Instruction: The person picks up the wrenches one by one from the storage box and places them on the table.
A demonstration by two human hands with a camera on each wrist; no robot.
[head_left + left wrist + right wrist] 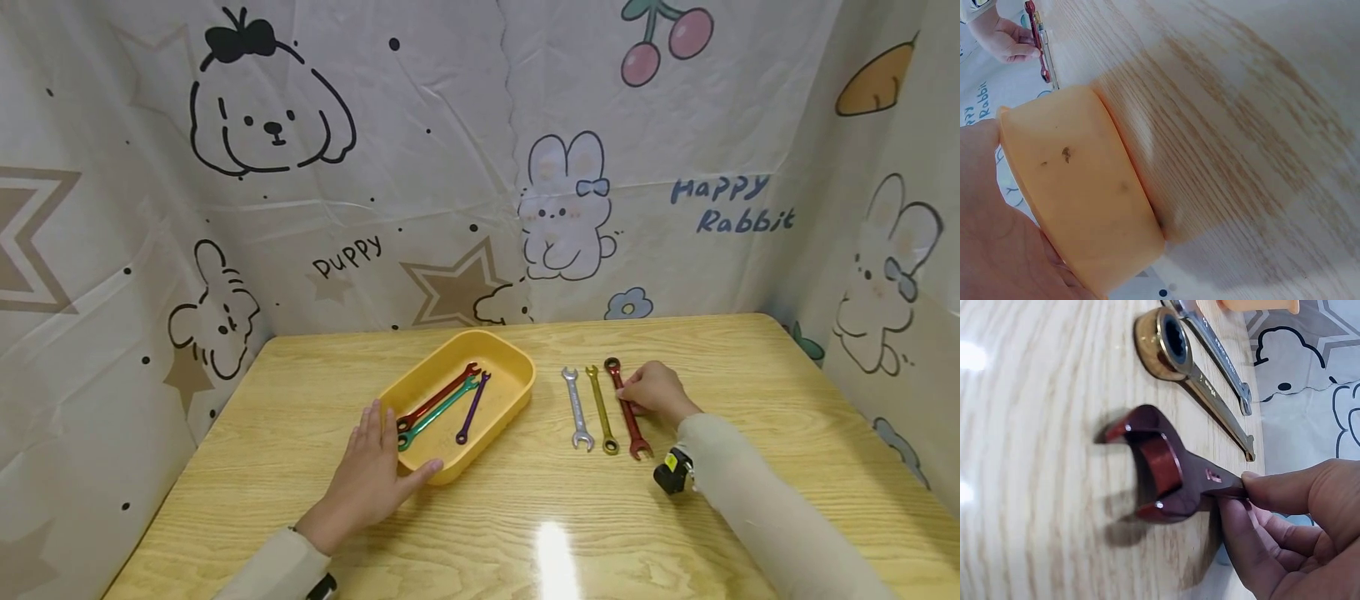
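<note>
My right hand (657, 390) pinches a dark red combination wrench (632, 417) by its shaft, between thumb and fingers. In the right wrist view, shadow shows under the open end of this wrench (1163, 465), near the tabletop. Just left of it lie a gold wrench (601, 408) and a silver wrench (576, 408), roughly parallel. My left hand (365, 475) rests with extended fingers against the near-left side of a yellow tray (498, 433). Inside the tray are a red wrench (442, 396), a green wrench (442, 412) and a small purple wrench (472, 408).
The wood-grain table (300, 400) holds the tray left of the middle and the loose wrenches to the right. A printed cloth (435, 150) with cartoon drawings hangs behind the table and along both sides. Light glares off the table's front (555, 558).
</note>
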